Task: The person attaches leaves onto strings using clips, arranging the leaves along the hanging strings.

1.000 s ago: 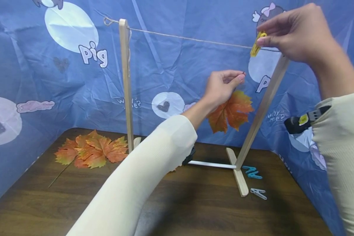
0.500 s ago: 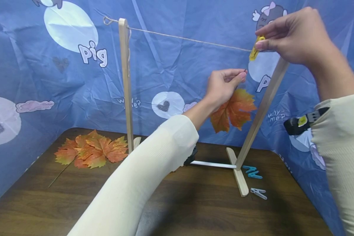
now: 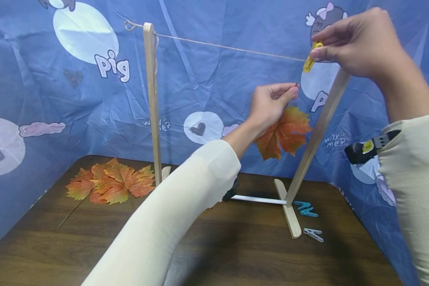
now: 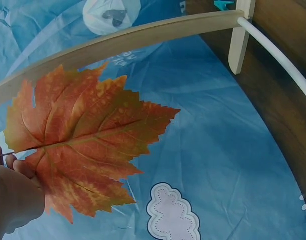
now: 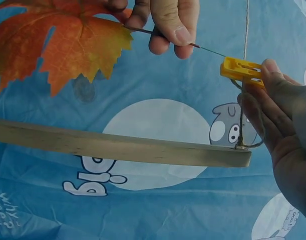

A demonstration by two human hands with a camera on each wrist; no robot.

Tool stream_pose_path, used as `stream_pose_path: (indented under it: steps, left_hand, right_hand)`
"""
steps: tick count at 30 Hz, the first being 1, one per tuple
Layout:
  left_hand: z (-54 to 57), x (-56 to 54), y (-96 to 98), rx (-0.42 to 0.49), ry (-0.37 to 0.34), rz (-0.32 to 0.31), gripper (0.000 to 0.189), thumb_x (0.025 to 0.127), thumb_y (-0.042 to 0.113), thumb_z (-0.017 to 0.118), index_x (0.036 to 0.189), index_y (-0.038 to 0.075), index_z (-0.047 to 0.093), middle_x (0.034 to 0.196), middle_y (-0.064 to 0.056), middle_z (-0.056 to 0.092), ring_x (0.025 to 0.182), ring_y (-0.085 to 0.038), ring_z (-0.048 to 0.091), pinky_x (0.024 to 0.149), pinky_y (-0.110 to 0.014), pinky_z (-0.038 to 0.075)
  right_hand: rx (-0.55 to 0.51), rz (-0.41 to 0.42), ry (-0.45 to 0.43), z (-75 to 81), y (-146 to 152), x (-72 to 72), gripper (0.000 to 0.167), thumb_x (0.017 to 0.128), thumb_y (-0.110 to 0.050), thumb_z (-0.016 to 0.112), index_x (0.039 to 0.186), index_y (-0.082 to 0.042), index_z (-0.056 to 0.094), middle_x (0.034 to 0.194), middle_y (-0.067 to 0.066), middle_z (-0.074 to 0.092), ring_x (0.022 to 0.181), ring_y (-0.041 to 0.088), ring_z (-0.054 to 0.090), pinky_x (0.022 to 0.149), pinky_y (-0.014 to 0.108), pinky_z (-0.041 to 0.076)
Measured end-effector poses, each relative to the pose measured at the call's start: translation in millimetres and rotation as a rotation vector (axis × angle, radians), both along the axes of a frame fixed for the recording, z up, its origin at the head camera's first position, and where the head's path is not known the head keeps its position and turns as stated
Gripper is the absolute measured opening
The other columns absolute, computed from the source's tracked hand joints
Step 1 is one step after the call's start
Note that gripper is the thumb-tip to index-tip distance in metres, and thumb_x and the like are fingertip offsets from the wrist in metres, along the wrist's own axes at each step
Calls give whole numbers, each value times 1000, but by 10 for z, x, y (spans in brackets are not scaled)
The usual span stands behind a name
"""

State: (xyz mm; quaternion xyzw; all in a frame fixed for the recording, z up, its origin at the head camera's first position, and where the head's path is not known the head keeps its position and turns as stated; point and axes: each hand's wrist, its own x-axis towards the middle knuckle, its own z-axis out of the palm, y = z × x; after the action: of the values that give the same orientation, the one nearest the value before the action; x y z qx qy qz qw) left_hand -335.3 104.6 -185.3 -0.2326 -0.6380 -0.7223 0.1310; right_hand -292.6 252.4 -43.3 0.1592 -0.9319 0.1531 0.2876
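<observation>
My left hand pinches the thin stem of an orange maple leaf, which hangs below the fingers. In the left wrist view the leaf fills much of the left side. My right hand pinches a yellow clothespin at the right end of the twine. In the right wrist view the stem's thin end reaches up to the clothespin, beside the twine. Whether the clothespin's tips grip the stem cannot be made out.
Two wooden posts carry the twine, with a white rod low between them. More orange leaves lie at the table's left. Blue clothespins and a grey one lie by the right foot. A blue printed cloth hangs behind.
My right hand, with the yellow clothespin and the twine, dipped slightly, then rose a little. My left hand and the leaf shifted slightly right and up.
</observation>
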Motion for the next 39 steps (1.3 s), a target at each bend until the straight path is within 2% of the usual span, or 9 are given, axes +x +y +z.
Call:
stream_pose_path:
  steps: [5, 9, 12, 16, 19, 22, 27, 31, 39]
  left_hand:
    - [-14, 2, 9, -6, -8, 0, 25, 99, 20, 69, 118, 7, 77, 104, 0, 78, 89, 0, 70, 76, -14, 53]
    - [-21, 7, 14, -35, -16, 17, 25, 98, 23, 70, 117, 10, 78, 101, 3, 78, 88, 2, 70, 73, -14, 53]
    - [-13, 2, 10, -64, -20, 39, 25, 98, 27, 70, 117, 14, 79, 98, 6, 78, 88, 3, 69, 71, -15, 52]
    - [4, -13, -1, -65, -6, 51, 25, 98, 26, 70, 117, 13, 79, 98, 5, 78, 88, 3, 69, 71, -15, 51]
    - [22, -22, -14, -71, -8, 54, 25, 98, 26, 70, 117, 13, 79, 98, 5, 78, 88, 3, 69, 73, -14, 52]
    - [61, -27, -26, -91, -22, 56, 25, 97, 28, 70, 117, 15, 79, 95, 8, 77, 88, 4, 69, 73, -14, 52]
    - [129, -24, -44, -100, -35, 60, 25, 97, 29, 71, 116, 16, 79, 93, 8, 77, 88, 4, 69, 72, -13, 51]
    - [136, -23, -48, -112, -50, 62, 25, 97, 30, 71, 116, 17, 79, 92, 9, 77, 89, 4, 69, 72, -14, 51]
    - [144, -16, -11, -54, -37, 22, 25, 98, 25, 70, 115, 10, 79, 94, 3, 78, 91, -3, 71, 70, -15, 51]
  right_hand:
    - [-5, 10, 31, 11, -5, -4, 38, 98, -33, 70, 126, -9, 73, 123, 19, 70, 78, -13, 54, 73, 11, 45]
    - [3, 19, 19, 13, -7, 6, 37, 97, -33, 70, 125, -8, 74, 122, 20, 70, 78, -14, 54, 71, 11, 42]
    - [9, 15, 3, 23, -3, 11, 39, 98, -35, 69, 126, -9, 73, 123, 20, 70, 80, -12, 55, 78, 11, 48]
    - [14, 21, -11, 31, -4, 11, 39, 97, -36, 69, 126, -10, 73, 123, 20, 70, 82, -10, 55, 90, 18, 52]
    - [21, 24, -30, 4, -6, 8, 40, 97, -37, 69, 127, -10, 73, 123, 20, 71, 83, -11, 54, 95, 22, 52]
    - [30, 26, -42, -27, -4, 0, 40, 98, -37, 68, 127, -10, 73, 121, 20, 71, 82, -14, 52, 95, 23, 52]
    - [32, 38, -34, -29, 0, -16, 39, 97, -36, 69, 126, -9, 73, 120, 20, 72, 79, -17, 54, 87, 17, 52]
    - [21, 45, -37, -23, -3, -17, 39, 97, -35, 70, 125, -9, 74, 120, 20, 72, 79, -15, 56, 79, 11, 50]
    - [14, 54, -49, -39, -8, -17, 36, 96, -34, 73, 121, -8, 76, 110, 10, 77, 77, -12, 58, 69, 9, 43]
